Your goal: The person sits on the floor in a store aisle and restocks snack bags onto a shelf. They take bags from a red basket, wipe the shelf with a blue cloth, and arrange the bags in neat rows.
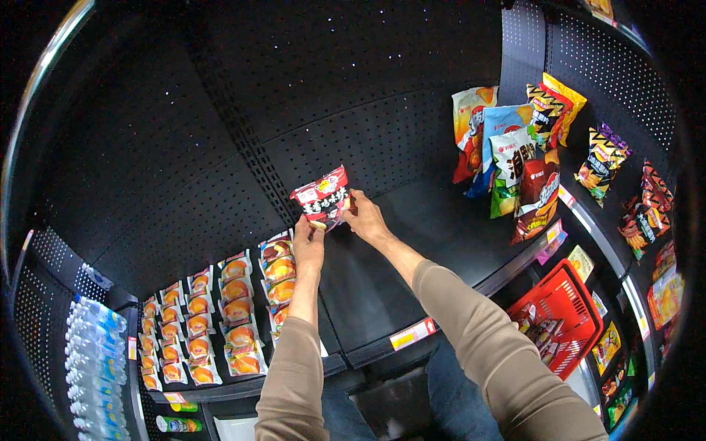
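Between both my hands is a red snack bag [324,199] with black printed writing, held above the black shelf [375,259]. My left hand [309,248] pinches its lower left edge with thumb and fingers. On the right side, my right hand [365,216] grips the bag's lower corner. Just left of my left wrist stands a row of packaged buns [280,270], and more rows of wrapped buns [237,308] run further left along the same shelf.
Several large chip bags [510,160] stand at the shelf's right end. A red shopping basket [576,308] holding small packets is low on the right. Clear water bottles [96,364] line the far left. A price label [412,334] sits on the shelf's front edge.
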The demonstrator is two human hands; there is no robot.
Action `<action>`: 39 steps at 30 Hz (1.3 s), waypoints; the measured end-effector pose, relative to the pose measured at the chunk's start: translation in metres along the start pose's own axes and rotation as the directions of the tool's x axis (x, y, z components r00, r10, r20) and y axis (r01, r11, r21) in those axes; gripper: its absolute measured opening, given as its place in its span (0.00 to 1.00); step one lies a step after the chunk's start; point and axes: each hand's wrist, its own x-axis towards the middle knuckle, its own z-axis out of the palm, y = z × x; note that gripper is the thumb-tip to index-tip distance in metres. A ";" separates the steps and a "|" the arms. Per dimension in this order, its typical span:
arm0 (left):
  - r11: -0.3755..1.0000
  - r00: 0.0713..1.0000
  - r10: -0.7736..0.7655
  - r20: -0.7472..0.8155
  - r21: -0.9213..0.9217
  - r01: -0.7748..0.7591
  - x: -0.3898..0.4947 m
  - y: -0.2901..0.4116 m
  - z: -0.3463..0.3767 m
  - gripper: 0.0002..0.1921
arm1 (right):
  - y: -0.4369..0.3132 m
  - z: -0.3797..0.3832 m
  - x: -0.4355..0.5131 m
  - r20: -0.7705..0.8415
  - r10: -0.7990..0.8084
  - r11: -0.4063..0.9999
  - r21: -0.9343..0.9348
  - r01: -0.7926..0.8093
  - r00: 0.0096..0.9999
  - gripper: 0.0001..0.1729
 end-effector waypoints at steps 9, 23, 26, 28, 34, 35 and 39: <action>0.977 0.993 -0.116 -0.013 0.179 0.116 -0.007 0.008 -0.004 0.39 | 0.001 -0.005 -0.003 -0.030 0.017 0.999 -0.032 -0.018 0.999 0.35; 0.986 0.992 -0.129 -0.001 0.106 0.129 -0.006 0.000 -0.007 0.38 | 0.005 -0.005 -0.004 -0.071 -0.092 0.973 -0.217 0.075 0.993 0.34; 0.974 0.991 -0.135 -0.024 0.180 0.137 -0.007 0.004 -0.011 0.37 | 0.001 -0.012 -0.010 -0.074 -0.053 0.971 -0.236 0.034 0.996 0.35; 0.967 0.989 -0.144 -0.040 0.208 0.149 -0.009 0.008 -0.014 0.36 | 0.000 -0.016 -0.012 -0.112 -0.030 0.971 -0.241 0.002 0.993 0.35; 0.978 0.977 -0.205 -0.052 0.038 0.207 -0.034 0.030 -0.018 0.17 | -0.008 -0.038 -0.022 -0.176 0.089 0.973 -0.197 -0.124 0.980 0.23; 0.982 0.981 -0.184 0.058 0.053 0.181 -0.043 0.036 -0.018 0.16 | -0.015 -0.047 -0.026 -0.139 0.032 0.991 -0.125 -0.049 0.990 0.21; 0.979 0.899 -0.205 0.388 0.085 0.186 -0.086 0.052 -0.010 0.18 | -0.055 -0.094 -0.057 -0.062 0.075 0.983 0.171 -0.063 0.995 0.16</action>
